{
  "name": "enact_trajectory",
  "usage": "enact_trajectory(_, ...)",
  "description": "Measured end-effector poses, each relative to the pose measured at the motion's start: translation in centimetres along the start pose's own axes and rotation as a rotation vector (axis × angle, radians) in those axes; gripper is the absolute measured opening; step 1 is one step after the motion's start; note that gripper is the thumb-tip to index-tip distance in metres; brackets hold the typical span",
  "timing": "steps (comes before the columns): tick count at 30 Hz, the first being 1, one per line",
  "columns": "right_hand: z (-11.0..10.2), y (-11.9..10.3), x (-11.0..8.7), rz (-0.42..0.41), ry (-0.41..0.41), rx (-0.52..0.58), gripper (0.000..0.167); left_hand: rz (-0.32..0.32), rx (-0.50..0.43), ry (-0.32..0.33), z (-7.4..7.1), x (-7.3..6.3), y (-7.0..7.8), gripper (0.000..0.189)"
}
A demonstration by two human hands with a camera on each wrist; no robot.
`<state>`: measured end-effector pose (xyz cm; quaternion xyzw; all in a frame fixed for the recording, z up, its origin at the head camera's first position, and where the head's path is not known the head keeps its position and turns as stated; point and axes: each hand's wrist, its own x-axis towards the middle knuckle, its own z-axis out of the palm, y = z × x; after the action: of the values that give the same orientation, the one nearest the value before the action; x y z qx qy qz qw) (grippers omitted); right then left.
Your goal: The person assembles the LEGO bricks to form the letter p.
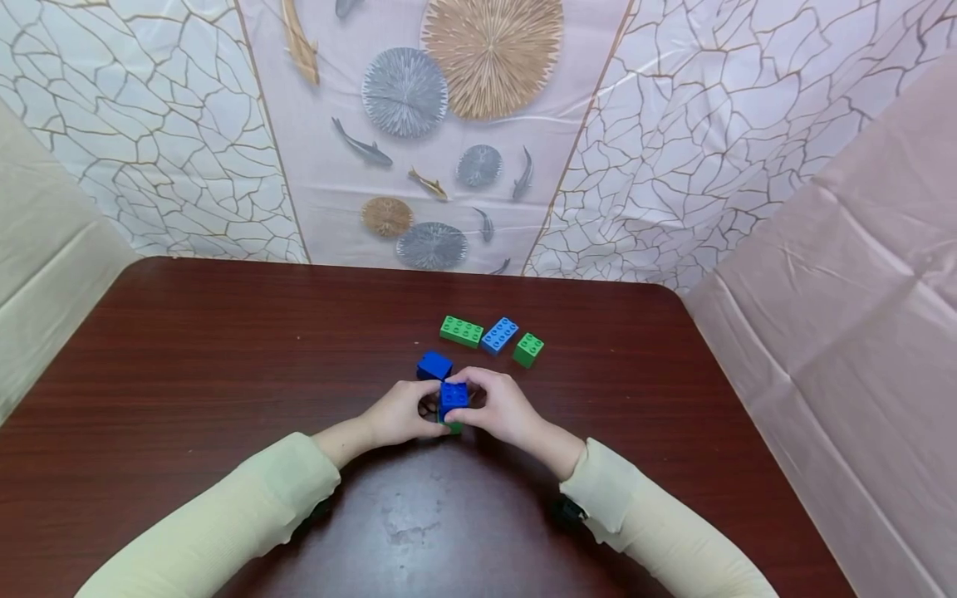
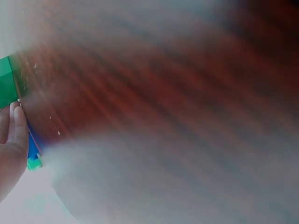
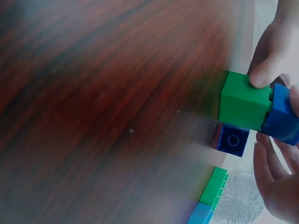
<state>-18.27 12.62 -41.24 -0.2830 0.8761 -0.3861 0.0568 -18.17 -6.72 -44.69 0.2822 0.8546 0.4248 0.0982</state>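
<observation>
In the head view my left hand (image 1: pixel 407 411) and right hand (image 1: pixel 504 407) meet over the table's middle. A dark blue brick (image 1: pixel 453 395), studs up, is pinched between my right thumb and fingers. Below it is a green brick (image 3: pixel 243 102), gripped by my left hand with the thumb on its near face. Green studs show in a narrow gap between the two bricks in the right wrist view. Only a corner of the green brick shows in the head view. The left wrist view catches the green brick (image 2: pixel 7 81) and some fingers (image 2: pixel 18 126) at its left edge.
Just beyond my hands another dark blue brick (image 1: pixel 434 365) lies on its side. Farther back are a long green brick (image 1: pixel 461 331), a light blue brick (image 1: pixel 499 335) and a small green brick (image 1: pixel 527 350). Patterned cloth (image 1: pixel 404 166) hangs behind the table (image 1: pixel 187 349).
</observation>
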Motion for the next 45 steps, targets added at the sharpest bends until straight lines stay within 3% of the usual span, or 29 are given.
enact_trajectory(16, 0.4, -0.1, -0.5, -0.080, 0.047, -0.099, 0.041, 0.011, 0.014, 0.006, -0.1, 0.0, 0.0, 0.023)
enact_trajectory(25, -0.6, -0.2, -0.6, -0.050, -0.056, -0.089, 0.043, -0.015, -0.006, -0.004, 0.0, 0.0, 0.0, 0.025)
enact_trajectory(31, -0.9, -0.1, -0.2, -0.108, -0.038, -0.084, 0.038, -0.021, -0.008, -0.005, 0.0, 0.1, 0.1, 0.025)
enact_trajectory(40, -1.0, -0.7, 0.3, -0.157, -0.039, -0.134, 0.031, -0.030, 0.012, -0.005, -0.1, 0.1, 0.1, 0.039)
enact_trajectory(45, -0.9, -0.9, 0.3, -0.140, -0.047, -0.155, 0.032, -0.028, 0.011, -0.010, 0.0, 0.0, 0.1, 0.044)
